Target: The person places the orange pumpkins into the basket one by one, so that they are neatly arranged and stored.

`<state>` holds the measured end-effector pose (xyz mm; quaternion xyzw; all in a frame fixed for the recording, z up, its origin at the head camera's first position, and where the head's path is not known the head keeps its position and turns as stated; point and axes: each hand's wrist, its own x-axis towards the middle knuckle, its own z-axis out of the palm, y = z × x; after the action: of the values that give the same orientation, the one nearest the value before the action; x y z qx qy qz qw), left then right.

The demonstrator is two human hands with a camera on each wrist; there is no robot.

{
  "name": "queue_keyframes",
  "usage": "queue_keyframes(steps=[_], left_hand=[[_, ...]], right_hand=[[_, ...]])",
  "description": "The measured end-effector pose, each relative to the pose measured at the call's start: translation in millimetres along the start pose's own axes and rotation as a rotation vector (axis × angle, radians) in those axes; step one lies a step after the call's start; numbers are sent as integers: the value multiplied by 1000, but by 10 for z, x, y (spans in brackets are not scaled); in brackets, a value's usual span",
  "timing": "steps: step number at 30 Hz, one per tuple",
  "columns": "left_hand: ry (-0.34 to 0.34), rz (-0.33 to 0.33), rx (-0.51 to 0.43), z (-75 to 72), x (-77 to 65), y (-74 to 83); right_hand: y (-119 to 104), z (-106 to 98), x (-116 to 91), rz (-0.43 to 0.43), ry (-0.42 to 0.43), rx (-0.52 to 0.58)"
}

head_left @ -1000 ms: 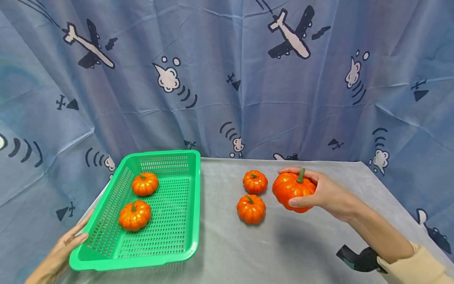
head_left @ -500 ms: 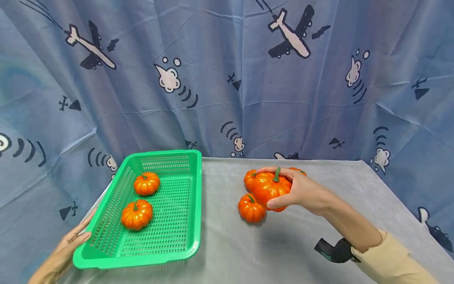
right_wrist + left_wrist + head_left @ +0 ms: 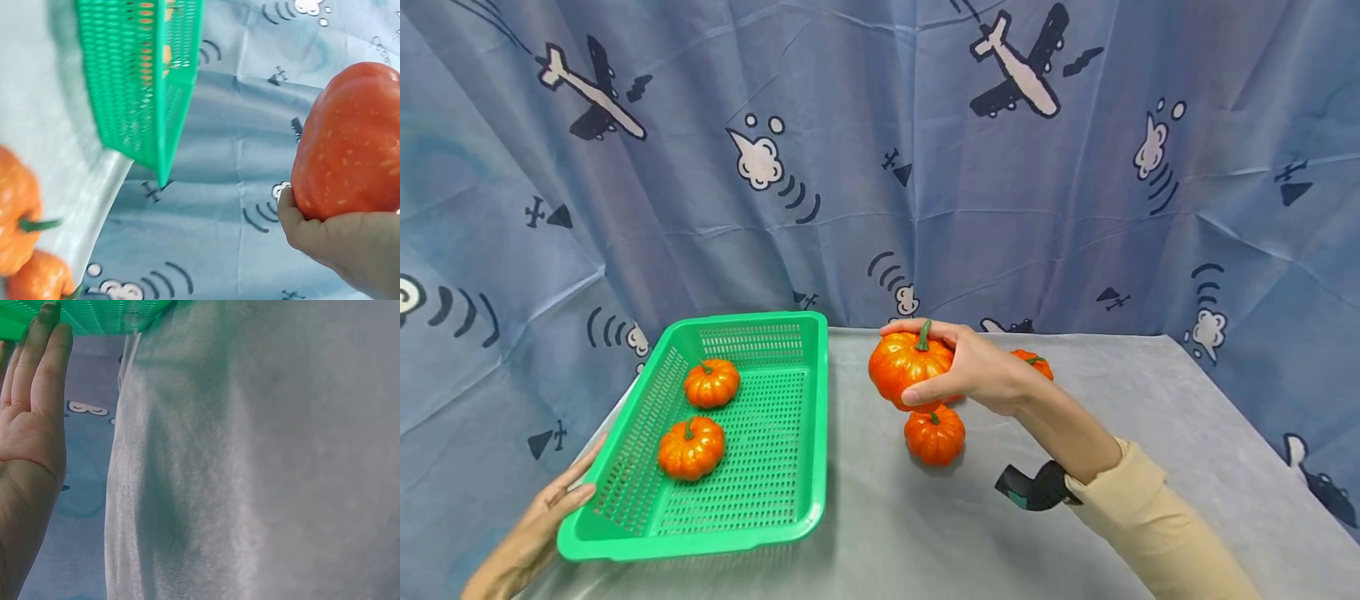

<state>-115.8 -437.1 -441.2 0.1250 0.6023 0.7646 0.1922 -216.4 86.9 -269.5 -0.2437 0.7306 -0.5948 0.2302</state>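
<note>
My right hand (image 3: 981, 367) grips a large orange pumpkin (image 3: 901, 371) with a green stem, thumb on the near side and fingers over the far side. It is held up above the table, right of a green plastic basket (image 3: 700, 545). In the right wrist view the lifted pumpkin (image 3: 353, 144) fills the right side, with the basket (image 3: 119, 81) to its left. Two small pumpkins, one near (image 3: 692, 450) and one far (image 3: 712, 384), sit inside the basket. My left hand (image 3: 546, 512) touches the basket's left side; its fingers look straight in the left wrist view.
A small pumpkin (image 3: 935, 437) stands on the grey-covered table (image 3: 880, 517) below the held one. Another is mostly hidden behind the right hand, and a third pumpkin (image 3: 1036, 362) shows partly behind the wrist. A blue curtain (image 3: 850, 167) with airplane prints hangs at the back.
My right hand has carried the large pumpkin leftward, over the small ones and closer to the basket, and lately a little higher. My left hand stays at the basket's side.
</note>
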Motion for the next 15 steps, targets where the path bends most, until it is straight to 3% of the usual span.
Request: queue_keyframes(steps=[7,15], left_hand=[[-10,77,-5,24,7,-1],[40,38,65,34,5,-7]], right_hand=[[-144,113,251,-63,-16,-58],[-284,281,572,-128,-83,59]])
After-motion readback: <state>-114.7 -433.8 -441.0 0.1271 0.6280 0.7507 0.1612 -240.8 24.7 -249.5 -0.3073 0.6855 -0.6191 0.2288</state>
